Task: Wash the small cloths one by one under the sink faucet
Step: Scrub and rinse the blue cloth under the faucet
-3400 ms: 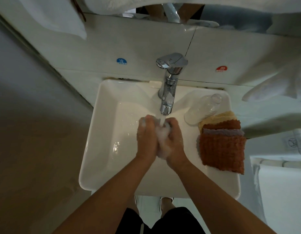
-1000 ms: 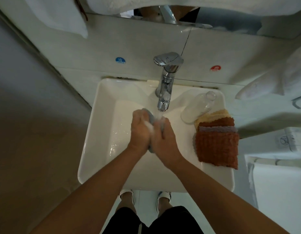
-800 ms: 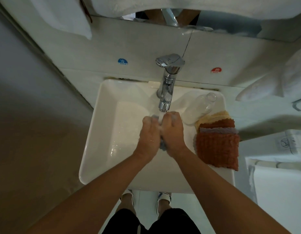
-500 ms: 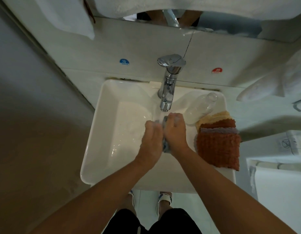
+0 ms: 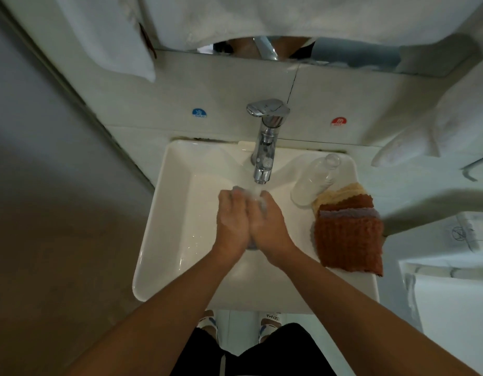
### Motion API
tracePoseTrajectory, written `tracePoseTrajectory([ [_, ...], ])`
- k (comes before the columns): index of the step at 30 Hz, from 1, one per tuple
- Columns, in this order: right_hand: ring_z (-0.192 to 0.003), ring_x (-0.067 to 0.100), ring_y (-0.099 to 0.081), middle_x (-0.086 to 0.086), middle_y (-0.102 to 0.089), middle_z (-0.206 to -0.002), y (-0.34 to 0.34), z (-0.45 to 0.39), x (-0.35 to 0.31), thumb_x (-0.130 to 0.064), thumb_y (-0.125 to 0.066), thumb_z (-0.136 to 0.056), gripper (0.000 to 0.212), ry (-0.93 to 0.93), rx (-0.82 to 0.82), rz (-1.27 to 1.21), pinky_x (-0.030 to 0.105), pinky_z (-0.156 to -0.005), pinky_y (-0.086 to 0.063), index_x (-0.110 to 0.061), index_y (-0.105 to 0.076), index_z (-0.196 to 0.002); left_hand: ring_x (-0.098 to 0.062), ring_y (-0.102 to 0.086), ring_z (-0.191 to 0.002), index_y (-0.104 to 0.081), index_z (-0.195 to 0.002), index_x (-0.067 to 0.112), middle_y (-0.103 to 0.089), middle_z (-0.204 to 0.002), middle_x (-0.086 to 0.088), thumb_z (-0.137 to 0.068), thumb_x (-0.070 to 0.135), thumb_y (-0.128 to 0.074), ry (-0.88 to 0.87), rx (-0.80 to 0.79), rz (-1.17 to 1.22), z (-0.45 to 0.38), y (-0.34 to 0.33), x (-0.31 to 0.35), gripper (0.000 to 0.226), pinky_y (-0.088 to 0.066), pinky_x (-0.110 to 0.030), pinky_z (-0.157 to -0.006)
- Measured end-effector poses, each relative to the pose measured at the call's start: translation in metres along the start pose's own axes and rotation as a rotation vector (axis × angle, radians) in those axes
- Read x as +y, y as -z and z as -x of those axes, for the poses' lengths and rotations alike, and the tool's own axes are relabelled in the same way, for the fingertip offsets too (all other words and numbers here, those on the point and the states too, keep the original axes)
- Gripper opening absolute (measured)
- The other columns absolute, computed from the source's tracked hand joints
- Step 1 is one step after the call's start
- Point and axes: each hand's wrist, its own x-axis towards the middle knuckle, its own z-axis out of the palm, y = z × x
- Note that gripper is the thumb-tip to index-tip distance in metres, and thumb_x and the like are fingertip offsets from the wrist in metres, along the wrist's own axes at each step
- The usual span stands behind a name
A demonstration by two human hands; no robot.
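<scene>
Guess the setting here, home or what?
Likely a hotel or guest bathroom, though I can't be sure: a white basin with a chrome faucet, cold and hot stickers on the wall, and white towels hanging around.

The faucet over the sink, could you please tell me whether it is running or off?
Running: a stream of water falls from the faucet spout onto the grey cloth between both hands.

1. The grey cloth [image 5: 262, 206] is almost wholly hidden between the left hand [image 5: 233, 218] and right hand [image 5: 270, 223], just below the faucet [image 5: 264, 147]; only slivers show.
2. The stacked cloths [image 5: 348, 240], right of the faucet, cover one another, so their count is unclear.
3. The towels [image 5: 262, 17] above the faucet are cut off by the top edge.
</scene>
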Motion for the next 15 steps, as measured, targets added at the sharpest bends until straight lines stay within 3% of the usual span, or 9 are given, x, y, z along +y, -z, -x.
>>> tracePoseTrajectory([
  [1,-0.067,0.001,-0.058,0.001,-0.059,-0.078,0.005,-0.004,-0.003,-0.025,-0.054,-0.101,0.023,0.003,0.066,0.003,0.015,-0.056,-0.044,-0.009,-0.053,-0.086,-0.019,-0.063,-0.097,-0.052,-0.107,0.013,-0.061,-0.097,0.001,-0.108,0.037,-0.043,-0.007,-0.015,-0.001,0.008,-0.005,-0.005,0.025,-0.052,-0.033,-0.083],
  [4,-0.081,0.014,-0.059,0.004,-0.057,-0.087,0.009,-0.008,0.003,-0.023,-0.05,-0.104,0.019,-0.061,0.198,-0.12,0.026,-0.067,-0.049,-0.008,-0.051,-0.092,-0.015,-0.064,-0.091,-0.053,-0.103,0.021,-0.064,-0.093,0.004,-0.107,0.041,-0.044,0.034,-0.063,0.135,0.018,-0.008,-0.003,0.022,-0.054,-0.035,-0.079],
  [7,-0.066,-0.001,-0.06,-0.002,-0.06,-0.078,-0.004,0.01,0.008,-0.023,-0.056,-0.098,0.017,-0.068,0.045,-0.144,0.021,-0.057,-0.05,-0.006,-0.054,-0.096,-0.019,-0.062,-0.08,-0.056,-0.088,0.018,-0.061,-0.083,0.001,-0.101,0.031,-0.048,0.069,0.034,0.21,-0.008,-0.007,0.003,0.02,-0.051,-0.036,-0.076],
  [9,-0.062,-0.003,-0.057,-0.005,-0.059,-0.074,0.0,0.007,0.008,-0.026,-0.053,-0.1,0.021,-0.005,0.039,-0.027,0.017,-0.057,-0.044,-0.009,-0.056,-0.089,-0.022,-0.066,-0.086,-0.056,-0.091,0.016,-0.065,-0.089,-0.003,-0.102,0.037,-0.047,0.087,0.055,0.219,-0.006,-0.006,-0.001,0.026,-0.054,-0.04,-0.08],
  [12,-0.074,0.005,-0.055,-0.002,-0.054,-0.083,0.011,-0.017,0.006,-0.025,-0.043,-0.106,0.025,-0.061,0.215,-0.077,0.02,-0.064,-0.041,-0.012,-0.052,-0.087,-0.023,-0.068,-0.096,-0.053,-0.1,0.02,-0.067,-0.099,-0.008,-0.107,0.045,-0.041,0.049,-0.085,0.123,0.019,-0.014,-0.019,0.029,-0.058,-0.046,-0.088],
  [13,-0.079,0.011,-0.055,0.0,-0.054,-0.086,0.011,-0.019,0.006,-0.025,-0.043,-0.106,0.024,-0.102,0.249,-0.126,0.023,-0.065,-0.043,-0.011,-0.051,-0.088,-0.021,-0.068,-0.096,-0.052,-0.1,0.022,-0.067,-0.099,-0.006,-0.107,0.046,-0.04,0.03,-0.115,0.105,0.021,-0.014,-0.021,0.027,-0.058,-0.045,-0.087],
  [15,-0.078,0.014,-0.059,0.002,-0.057,-0.084,0.0,-0.014,0.004,-0.027,-0.049,-0.103,0.021,-0.106,0.187,-0.185,0.024,-0.063,-0.048,-0.01,-0.053,-0.09,-0.014,-0.065,-0.086,-0.052,-0.096,0.018,-0.063,-0.091,-0.002,-0.106,0.038,-0.043,0.037,-0.025,0.11,0.003,-0.009,-0.01,0.024,-0.056,-0.032,-0.077],
])
